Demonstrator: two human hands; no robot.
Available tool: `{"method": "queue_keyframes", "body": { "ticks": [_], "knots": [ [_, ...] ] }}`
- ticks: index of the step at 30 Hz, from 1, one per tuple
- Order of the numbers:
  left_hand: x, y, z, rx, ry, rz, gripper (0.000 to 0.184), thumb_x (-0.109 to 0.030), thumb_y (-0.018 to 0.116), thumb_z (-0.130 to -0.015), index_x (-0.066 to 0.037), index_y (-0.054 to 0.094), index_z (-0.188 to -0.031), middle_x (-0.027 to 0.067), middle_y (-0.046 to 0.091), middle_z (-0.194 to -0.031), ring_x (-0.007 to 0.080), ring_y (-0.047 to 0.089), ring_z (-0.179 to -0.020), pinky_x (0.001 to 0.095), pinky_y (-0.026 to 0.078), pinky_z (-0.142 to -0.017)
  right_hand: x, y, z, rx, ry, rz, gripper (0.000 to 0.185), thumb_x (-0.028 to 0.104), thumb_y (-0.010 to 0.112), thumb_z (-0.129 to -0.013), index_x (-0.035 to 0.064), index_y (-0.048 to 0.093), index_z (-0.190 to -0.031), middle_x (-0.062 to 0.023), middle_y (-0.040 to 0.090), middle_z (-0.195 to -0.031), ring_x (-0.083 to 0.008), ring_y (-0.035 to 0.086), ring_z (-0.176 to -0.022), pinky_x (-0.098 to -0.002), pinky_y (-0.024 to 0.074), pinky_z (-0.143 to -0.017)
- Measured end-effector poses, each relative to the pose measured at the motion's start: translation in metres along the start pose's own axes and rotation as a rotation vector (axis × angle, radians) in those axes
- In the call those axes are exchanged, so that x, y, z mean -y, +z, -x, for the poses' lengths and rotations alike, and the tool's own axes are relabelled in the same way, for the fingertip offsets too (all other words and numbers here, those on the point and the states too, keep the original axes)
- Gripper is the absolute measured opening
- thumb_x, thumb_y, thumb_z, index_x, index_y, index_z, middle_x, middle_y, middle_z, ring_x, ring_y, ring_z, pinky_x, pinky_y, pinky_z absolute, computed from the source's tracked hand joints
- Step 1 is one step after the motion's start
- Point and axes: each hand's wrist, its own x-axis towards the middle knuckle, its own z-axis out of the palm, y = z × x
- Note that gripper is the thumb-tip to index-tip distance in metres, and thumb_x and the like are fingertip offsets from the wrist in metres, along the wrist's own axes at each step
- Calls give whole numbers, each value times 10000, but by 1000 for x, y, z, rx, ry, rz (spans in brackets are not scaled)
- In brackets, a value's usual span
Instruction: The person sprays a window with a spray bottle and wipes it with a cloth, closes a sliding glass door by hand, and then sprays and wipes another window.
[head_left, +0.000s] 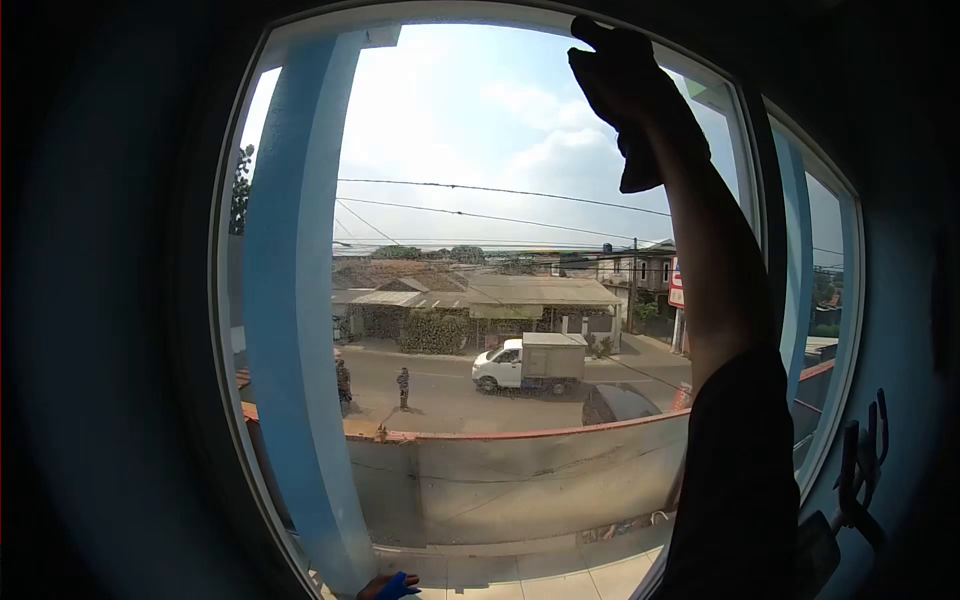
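Observation:
My right hand (625, 85) reaches up to the top right of the window pane (480, 130), its arm stretched across the view. It is closed on a dark cloth (642, 165) that hangs below the palm, seen only as a silhouette. Low in the view, at the foot of the window, part of my left hand (373, 590) shows with its fingers curled at a small blue object (399, 585). The rest of that object is cut off by the bottom edge, so its kind is unclear.
A pale frame (228, 330) surrounds the glass. Outside stand a blue pillar (300, 300) and a low wall (520, 490), with a white box truck (550, 362), a dark car (620, 403) and two people on the street. Dark handles (862, 470) stand at the right.

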Motion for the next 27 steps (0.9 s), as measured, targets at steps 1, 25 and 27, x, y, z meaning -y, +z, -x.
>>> {"method": "queue_keyframes", "body": {
  "ticks": [1,25,27],
  "knots": [
    [1,8,-6,33,3,9,653,-14,637,-779,52,465,-1406,191,583,-1306,263,653,-1114,314,568,-811,-25,-11,15,-59,54,136,433,424,500,-979,136,611,-1284,-199,700,-982,-340,693,-926,-487,549,-830],
    [-23,-94,84,39,-191,133,635,-16,657,-791,-5,476,-1400,177,566,-1342,277,626,-1169,342,569,-828,276,-37,25,19,265,-315,370,338,713,-776,68,718,-1029,-136,665,-729,-251,675,-643,-387,546,-596],
    [-36,-105,98,-17,-191,98,601,-11,638,-794,-7,491,-1377,176,582,-1313,262,630,-1151,332,562,-822,313,-48,14,-19,220,-534,417,347,755,-739,74,729,-1053,-109,669,-672,-234,665,-592,-370,541,-554]
  ]
}}
